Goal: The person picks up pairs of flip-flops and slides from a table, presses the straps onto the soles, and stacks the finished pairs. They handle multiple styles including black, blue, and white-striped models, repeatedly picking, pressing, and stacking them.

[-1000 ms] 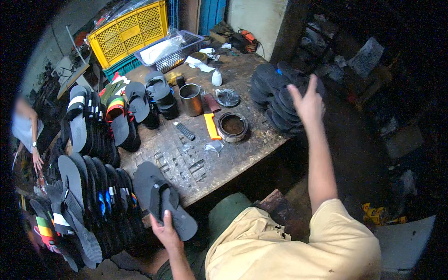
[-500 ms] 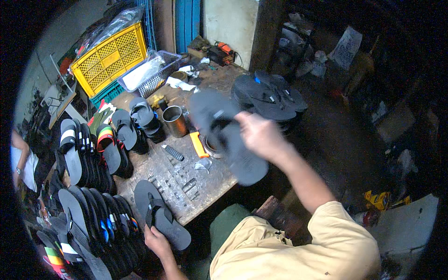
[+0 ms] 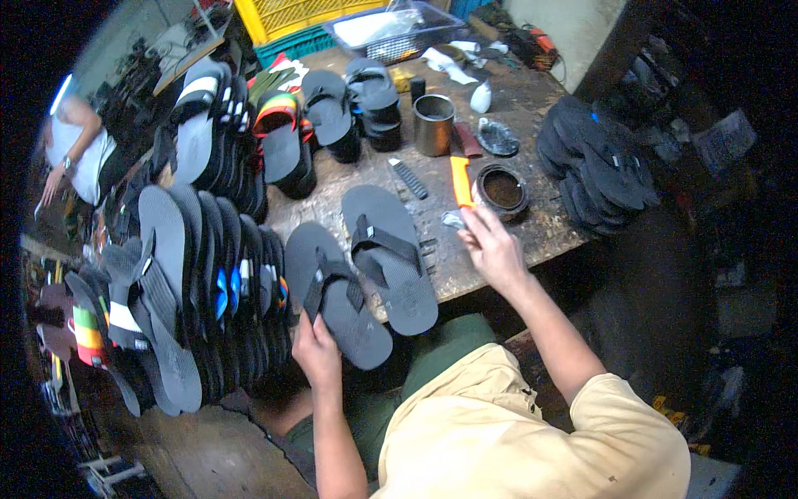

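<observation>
My left hand (image 3: 317, 348) is closed on the edge of a dark grey flip-flop (image 3: 353, 328) with black straps, thumb on top beside the strap. The flip-flop is tilted at the table's near edge. Beside it, a matching flip-flop (image 3: 403, 287) lies sole down, its heel over the edge. My right hand (image 3: 499, 254) reaches over the table, fingers stretched and apart, fingertips at the near end of an orange handle (image 3: 461, 181). What the handle belongs to is unclear. An open round tin (image 3: 502, 190) with brown contents stands just right of the handle.
Several flip-flops (image 3: 170, 224) stand in rows at the left. More black flip-flops (image 3: 594, 166) are piled at the table's right end. A metal cup (image 3: 434, 125), a ridged dark strip (image 3: 408, 179) and a blue basket (image 3: 391, 33) are on the table (image 3: 465, 279). Another person (image 3: 79, 150) is at far left.
My right hand has put the second flip-flop down beside the first and moved to the orange handle. My left hand still holds its flip-flop. The view has shifted left.
</observation>
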{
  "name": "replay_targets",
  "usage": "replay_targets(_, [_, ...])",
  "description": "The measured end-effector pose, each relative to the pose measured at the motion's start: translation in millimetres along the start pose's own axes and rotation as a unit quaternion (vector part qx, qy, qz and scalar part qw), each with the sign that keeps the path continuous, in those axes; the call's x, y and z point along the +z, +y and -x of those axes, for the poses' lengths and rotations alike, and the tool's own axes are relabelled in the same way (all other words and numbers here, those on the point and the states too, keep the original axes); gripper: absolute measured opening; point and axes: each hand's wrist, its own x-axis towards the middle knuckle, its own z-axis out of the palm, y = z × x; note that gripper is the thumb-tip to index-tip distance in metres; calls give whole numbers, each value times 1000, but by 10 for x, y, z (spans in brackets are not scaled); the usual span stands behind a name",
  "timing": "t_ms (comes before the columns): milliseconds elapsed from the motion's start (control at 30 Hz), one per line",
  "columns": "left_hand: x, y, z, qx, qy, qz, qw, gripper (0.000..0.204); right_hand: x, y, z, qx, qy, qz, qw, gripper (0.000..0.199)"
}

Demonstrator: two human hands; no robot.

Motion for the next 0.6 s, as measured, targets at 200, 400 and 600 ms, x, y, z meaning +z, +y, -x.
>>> replay_targets(200, [41, 216, -238, 14, -42, 23, 999, 25, 297, 43, -28, 82, -142, 81, 983, 26])
replay_targets(400, [-43, 254, -57, -13, -20, 71, 997, 20, -47, 215, 22, 125, -81, -158, 976, 12])
replay_targets(600, [44, 229, -66, -105, -64, 153, 981, 25, -572, 728, -353, 114, 21, -63, 991, 11])
